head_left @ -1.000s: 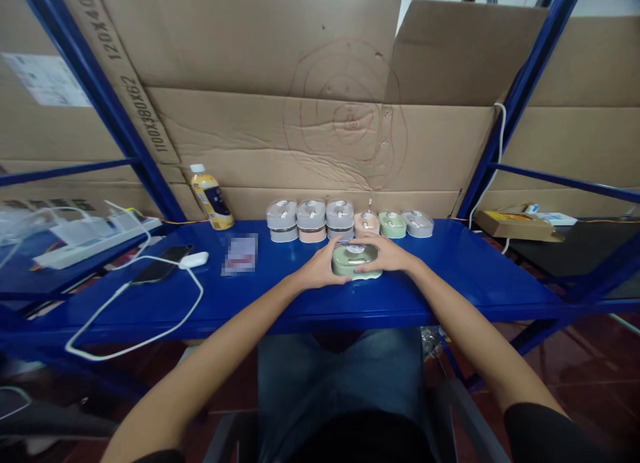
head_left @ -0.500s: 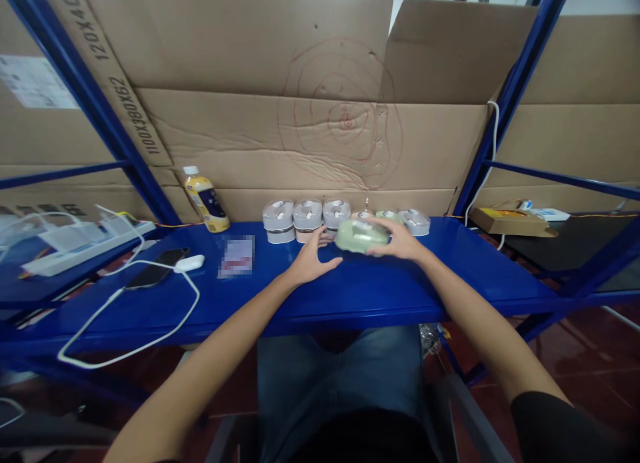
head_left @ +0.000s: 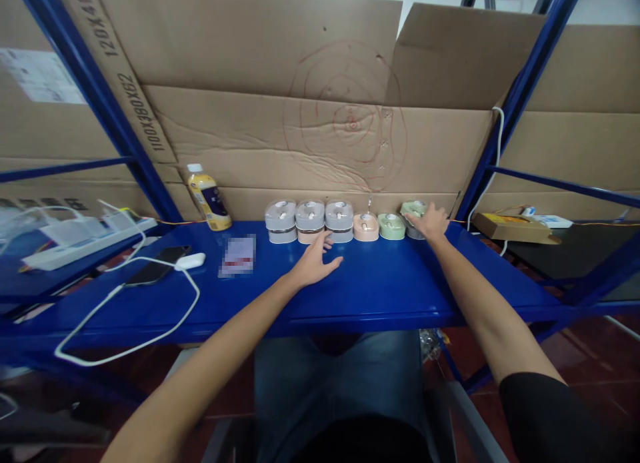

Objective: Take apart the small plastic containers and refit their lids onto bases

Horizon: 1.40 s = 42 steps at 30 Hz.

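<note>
My right hand (head_left: 434,221) grips a light green box with a clear lid (head_left: 413,208), on top of a grey box (head_left: 416,232) at the right end of a row. Whether it rests fully on the grey box I cannot tell. Left of it stand a single green box (head_left: 391,227) and a single pink box (head_left: 366,228). Further left are three stacks of two, topped by grey boxes (head_left: 339,214). My left hand (head_left: 315,260) holds nothing, its fingers apart, just in front of the third stack.
A yellow bottle (head_left: 209,200) stands at the back left of the blue shelf (head_left: 370,283). Before it lies a blurred packet (head_left: 238,255). Further left are a phone (head_left: 159,266), a white cable loop and a power strip (head_left: 90,245). Cardboard (head_left: 225,136) closes the back.
My right hand has carried the green box to the right and back, from in front of the row to above the grey box at its end. My left hand has hardly moved.
</note>
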Each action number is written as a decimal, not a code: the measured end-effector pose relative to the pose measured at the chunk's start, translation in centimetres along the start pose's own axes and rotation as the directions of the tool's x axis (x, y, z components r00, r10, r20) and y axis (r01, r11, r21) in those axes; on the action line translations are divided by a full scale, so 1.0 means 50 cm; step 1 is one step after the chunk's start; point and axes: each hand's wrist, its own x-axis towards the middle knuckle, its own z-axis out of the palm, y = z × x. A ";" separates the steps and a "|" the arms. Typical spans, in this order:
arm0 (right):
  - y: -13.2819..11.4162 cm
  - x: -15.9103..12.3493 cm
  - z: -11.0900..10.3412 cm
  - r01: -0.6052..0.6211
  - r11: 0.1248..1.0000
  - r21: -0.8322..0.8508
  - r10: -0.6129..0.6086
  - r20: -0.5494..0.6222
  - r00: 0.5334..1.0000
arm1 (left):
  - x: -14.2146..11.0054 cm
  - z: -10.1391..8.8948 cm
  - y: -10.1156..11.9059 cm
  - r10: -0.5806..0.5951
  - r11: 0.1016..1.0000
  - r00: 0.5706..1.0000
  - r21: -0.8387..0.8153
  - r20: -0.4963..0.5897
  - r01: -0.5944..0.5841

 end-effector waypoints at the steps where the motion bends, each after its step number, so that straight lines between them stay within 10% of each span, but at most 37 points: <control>1: -0.002 -0.004 -0.001 0.003 1.000 -0.013 -0.003 -0.031 1.000 | 0.000 -0.001 -0.001 -0.005 1.000 1.000 0.007 0.008 0.005; 6: -0.048 -0.046 -0.007 0.341 0.938 -0.068 -0.347 -0.177 0.921 | 0.000 -0.001 -0.003 -0.002 0.999 1.000 0.039 0.021 0.001; 10: -0.133 -0.108 0.017 0.764 0.645 -0.008 -0.762 0.061 0.644 | -0.001 -0.004 -0.004 0.015 0.998 0.999 0.068 0.035 -0.017; 14: -0.184 -0.161 0.045 0.776 0.630 0.037 -0.753 0.276 0.598 | -0.003 -0.009 -0.003 0.018 0.997 0.999 0.080 0.039 -0.021; 19: -0.139 -0.212 0.008 0.788 0.587 0.185 -0.803 0.259 0.537 | 0.000 -0.009 0.000 0.020 0.996 0.999 0.081 0.026 -0.022; 21: -0.115 -0.229 -0.024 0.760 0.599 0.251 -0.800 0.219 0.558 | 0.001 -0.009 0.002 0.025 0.996 0.999 0.081 0.023 -0.026; 26: -0.108 -0.246 -0.072 0.472 0.859 0.200 -0.512 0.316 0.799 | -0.001 -0.013 0.014 0.044 0.998 0.998 0.049 0.038 -0.046; 29: -0.125 -0.244 -0.075 0.482 0.833 0.270 -0.552 0.434 0.712 | -0.002 -0.018 0.019 0.018 1.000 0.997 -0.009 0.071 -0.017; 34: -0.133 -0.245 -0.080 0.573 0.471 0.671 -0.869 0.240 0.433 | -0.003 -0.025 0.018 0.027 0.991 0.985 -0.136 0.173 -0.003; 42: -0.081 -0.200 -0.058 0.348 0.543 0.764 -0.706 0.192 0.681 | -0.009 -0.029 0.048 0.168 0.986 0.926 -0.038 0.338 -0.165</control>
